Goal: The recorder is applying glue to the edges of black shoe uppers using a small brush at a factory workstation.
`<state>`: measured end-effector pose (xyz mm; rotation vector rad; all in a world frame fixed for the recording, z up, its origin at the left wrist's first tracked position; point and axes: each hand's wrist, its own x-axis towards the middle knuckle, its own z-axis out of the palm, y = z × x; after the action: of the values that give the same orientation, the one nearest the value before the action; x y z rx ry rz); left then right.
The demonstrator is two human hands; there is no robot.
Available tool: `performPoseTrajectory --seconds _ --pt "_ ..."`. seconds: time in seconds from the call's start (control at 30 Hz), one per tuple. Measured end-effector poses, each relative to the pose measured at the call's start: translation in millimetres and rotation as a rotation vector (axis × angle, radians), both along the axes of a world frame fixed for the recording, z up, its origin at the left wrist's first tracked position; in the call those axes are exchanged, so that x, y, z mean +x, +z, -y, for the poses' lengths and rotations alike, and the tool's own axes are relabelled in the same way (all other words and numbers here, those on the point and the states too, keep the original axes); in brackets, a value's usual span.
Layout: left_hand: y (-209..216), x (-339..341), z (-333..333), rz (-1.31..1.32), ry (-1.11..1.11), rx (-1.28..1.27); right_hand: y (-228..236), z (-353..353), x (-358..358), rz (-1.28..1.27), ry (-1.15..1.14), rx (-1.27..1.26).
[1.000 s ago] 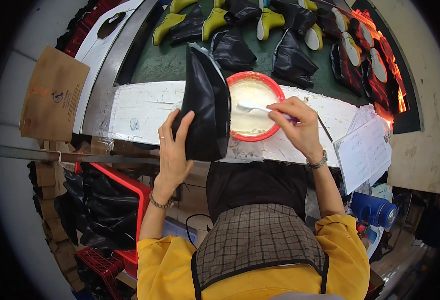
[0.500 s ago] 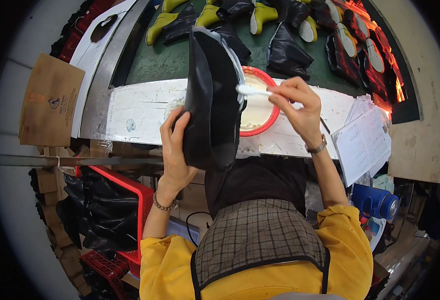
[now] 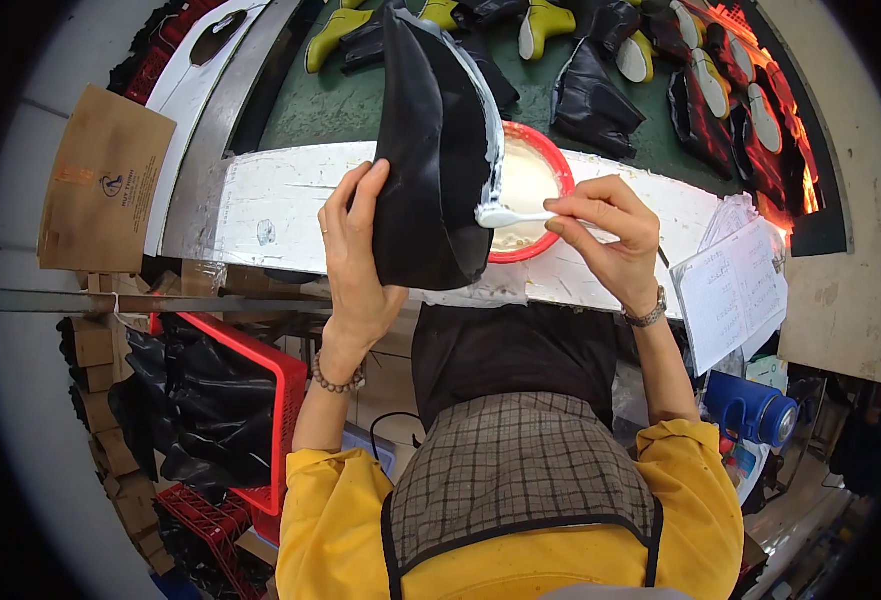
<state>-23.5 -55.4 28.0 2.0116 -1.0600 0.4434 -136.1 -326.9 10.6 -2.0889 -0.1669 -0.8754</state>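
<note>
My left hand (image 3: pixel 353 250) is closed on the lower left side of a black boot upper (image 3: pixel 408 160), holding it up over the near edge of the bench. White paste (image 3: pixel 493 150) coats the upper's right edge. Pinched between thumb and fingers of my right hand (image 3: pixel 615 238) is a small white brush (image 3: pixel 525 216). Its head touches that edge low down, where the paste ends. Behind the upper stands a red-rimmed bowl (image 3: pixel 564 180) of cream-coloured glue, partly hidden by the upper and the brush.
Yellow boots (image 3: pixel 332 38) and black uppers (image 3: pixel 592 100) lie across the green surface (image 3: pixel 320 115), under a red glow at right. An open notebook (image 3: pixel 730 290) rests at the bench's right end. Below left is a red crate (image 3: pixel 285 400) of black pieces; a blue flask (image 3: pixel 755 408) is lower right.
The brush has slid down along the upper's right edge, and the paste now reaches lower there. My left hand has raised the upper slightly.
</note>
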Motion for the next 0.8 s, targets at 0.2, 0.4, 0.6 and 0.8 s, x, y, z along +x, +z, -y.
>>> performPoseTrajectory --seconds 0.2,0.4,0.6,0.8 --pt "-2 5 8 0.104 0.076 -0.066 3 -18 -16 -0.106 0.114 0.084" --pt "-10 11 -10 0.04 0.094 0.001 10 -10 -16 -0.321 0.028 0.21" --pt "-27 22 -77 -0.751 0.041 -0.184 -32 48 7 -0.354 -0.267 -0.453" --pt "-37 20 -114 -1.346 -0.125 -0.397 1 41 13 -0.213 -0.015 0.072"
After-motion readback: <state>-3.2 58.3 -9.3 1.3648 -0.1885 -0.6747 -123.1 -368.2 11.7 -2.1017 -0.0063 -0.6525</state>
